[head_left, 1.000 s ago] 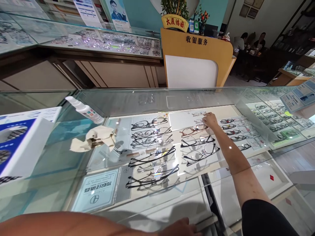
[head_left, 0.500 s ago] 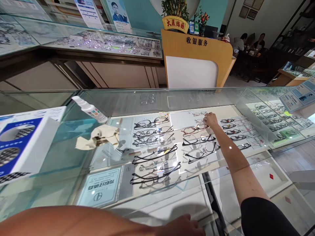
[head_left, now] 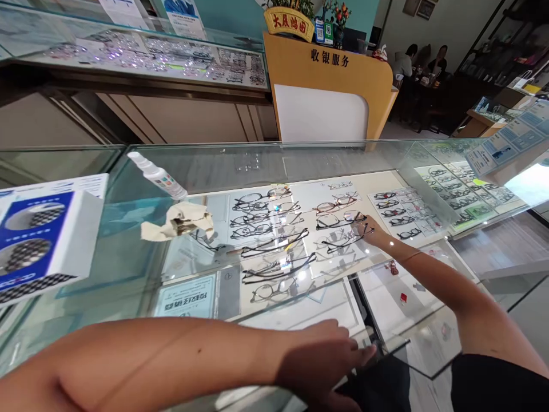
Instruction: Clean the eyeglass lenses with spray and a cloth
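Observation:
My right hand (head_left: 369, 230) reaches into the glass display case, its fingers pinched at the temple of a dark-framed pair of glasses (head_left: 345, 239), the nearest pair in the right column. Above it in that column lie a black-topped pair (head_left: 338, 221), a brown pair (head_left: 335, 203) and a thin pale pair (head_left: 340, 185). My left hand (head_left: 326, 357) is low at the case's near side, palm down, fingers stretched toward the dark divider between drawers; nothing shows in it. Several more glasses (head_left: 278, 266) lie in the column to the left.
A white spray bottle (head_left: 158, 176), a crumpled beige cloth (head_left: 180, 222) and a blue-and-white box (head_left: 47, 234) are on the glass at left. A tilted sign (head_left: 508, 140) is at right. Beyond is a wooden counter (head_left: 330, 71); people sit far back.
My right hand has moved from the far pale glasses toward me, to the nearest pair in that column. My left hand and forearm have come further into view. The whole view has shifted slightly.

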### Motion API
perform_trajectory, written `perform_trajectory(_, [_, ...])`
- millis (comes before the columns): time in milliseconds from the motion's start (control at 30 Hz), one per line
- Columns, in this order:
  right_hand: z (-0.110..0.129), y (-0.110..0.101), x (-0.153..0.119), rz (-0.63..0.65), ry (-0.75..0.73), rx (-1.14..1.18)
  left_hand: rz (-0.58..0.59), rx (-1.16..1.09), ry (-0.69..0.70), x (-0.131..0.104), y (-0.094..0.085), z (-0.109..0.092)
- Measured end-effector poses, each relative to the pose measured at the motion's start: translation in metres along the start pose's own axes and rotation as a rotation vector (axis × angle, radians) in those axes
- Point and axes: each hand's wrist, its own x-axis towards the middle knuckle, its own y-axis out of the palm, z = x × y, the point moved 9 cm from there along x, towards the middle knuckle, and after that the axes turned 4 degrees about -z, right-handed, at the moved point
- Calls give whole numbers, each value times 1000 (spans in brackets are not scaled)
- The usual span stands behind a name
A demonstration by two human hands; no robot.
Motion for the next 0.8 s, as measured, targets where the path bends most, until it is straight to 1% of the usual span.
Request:
perform_trajectory(67, [23, 4, -34, 164, -71, 35, 3, 14, 31, 3, -7, 1])
perform_trajectory(100, [34, 2, -52, 226, -100, 46, 0, 41, 43, 4, -9, 2])
perform_trajectory(167, [50, -11, -89, 310, -126, 56, 0, 87, 68, 7, -10, 4])
perform_trajectory(233, [61, -31, -125, 381, -154, 71, 3, 100, 86, 8, -11, 4])
perform_trajectory(300, [64, -57, -156, 459, -169, 81, 1, 95, 92, 9, -14, 4])
perform_trajectory(367, [60, -85, -177, 552, -142, 126, 1, 89, 89, 11, -17, 5])
perform_trajectory(400, [56, -103, -179, 545, -114, 156, 5, 83, 89, 12, -17, 6])
perform_trajectory(433, [51, -123, -175, 506, -77, 167, 14, 76, 87, 13, -17, 8])
perform_trajectory(500, [45, -160, -155, 387, -31, 162, 29, 53, 82, 15, -17, 11])
perform_trajectory(567, [44, -196, -121, 176, -9, 136, 39, 19, 86, 16, -15, 13])
perform_trajectory(600, [45, -210, -103, 59, -11, 127, 42, 4, 88, 16, -15, 14])
perform_trajectory(633, [49, -219, -86, -30, -34, 111, 43, -8, 92, 17, -14, 15])
perform_trajectory(667, [52, -223, -69, -90, -60, 90, 43, -17, 95, 16, -14, 15])
perform_trajectory(700, [55, -222, -54, -119, -84, 79, 43, -22, 96, 16, -14, 15])
perform_trajectory(733, [57, -217, -40, -118, -100, 79, 46, -22, 96, 16, -13, 16])
perform_trajectory(800, [58, -201, -18, -60, -134, 82, 52, -5, 92, 16, -13, 16])
